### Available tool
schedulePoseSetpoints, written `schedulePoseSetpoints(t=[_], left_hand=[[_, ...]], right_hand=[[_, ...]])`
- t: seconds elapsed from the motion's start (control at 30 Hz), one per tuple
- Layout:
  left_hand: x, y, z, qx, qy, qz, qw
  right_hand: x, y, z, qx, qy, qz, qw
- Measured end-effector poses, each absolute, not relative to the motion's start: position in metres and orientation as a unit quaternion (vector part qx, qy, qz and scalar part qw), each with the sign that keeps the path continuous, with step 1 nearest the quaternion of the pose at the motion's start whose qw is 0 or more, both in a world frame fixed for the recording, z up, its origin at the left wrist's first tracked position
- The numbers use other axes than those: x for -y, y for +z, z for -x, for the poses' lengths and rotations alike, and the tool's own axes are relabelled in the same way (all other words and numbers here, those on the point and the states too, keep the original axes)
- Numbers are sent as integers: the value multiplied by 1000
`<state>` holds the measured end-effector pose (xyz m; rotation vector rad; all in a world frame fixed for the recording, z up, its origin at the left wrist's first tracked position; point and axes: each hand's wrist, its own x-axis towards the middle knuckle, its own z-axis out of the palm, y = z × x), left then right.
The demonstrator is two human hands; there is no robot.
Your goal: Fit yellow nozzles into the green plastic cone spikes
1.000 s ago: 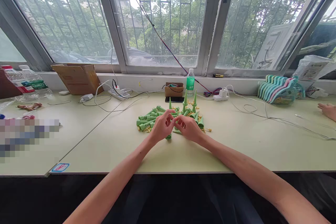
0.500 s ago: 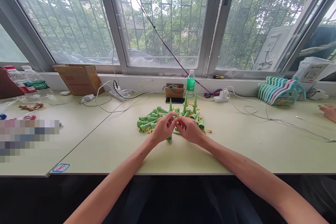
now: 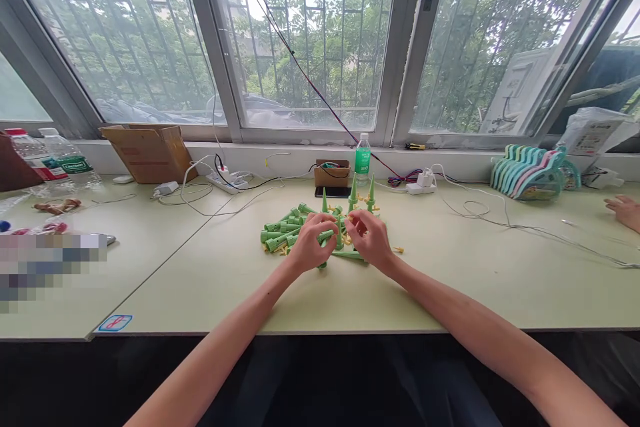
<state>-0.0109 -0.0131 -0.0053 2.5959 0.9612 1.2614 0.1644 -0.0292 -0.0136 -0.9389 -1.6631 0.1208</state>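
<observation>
My left hand (image 3: 313,241) is curled at the front of a pile of green plastic spikes (image 3: 280,235). Its thumb and fingers close around a green spike (image 3: 326,235), partly hidden by the hand. Just right of it, my right hand (image 3: 369,239) has its thumb and fingertips drawn together at a small yellow plastic piece (image 3: 349,217), mostly covered. Between my hands a green cone (image 3: 339,233) points upward. Several more cones (image 3: 353,193) stand upright behind, with small yellow pieces among them. One long green spike (image 3: 350,255) lies below my right fingers.
Behind the pile are a small cardboard box (image 3: 332,175), a dark phone (image 3: 333,192) and a green-labelled bottle (image 3: 363,155). Power strips (image 3: 227,180) and cables run along the back. Teal hangers (image 3: 527,172) stand right. Another person's hand (image 3: 624,211) rests at the right edge.
My hands have parted from where their fingertips met. My right hand has shifted slightly right and up, uncovering the upright cone and the long spike below it.
</observation>
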Motion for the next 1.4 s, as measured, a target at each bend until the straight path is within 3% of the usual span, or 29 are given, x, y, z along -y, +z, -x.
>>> schedulePoseSetpoints(t=[0.33,0.93,1.4], left_hand=[[10,-11,10,-318,323,-888,82],[5,-15,10,-340,389,-854,64],[1,-21,11,-351,351,-866,62]], right_hand=[[30,-14,-163,713,50,402,572],[29,-16,-164,727,59,408,549],[28,-17,-163,730,58,406,547]])
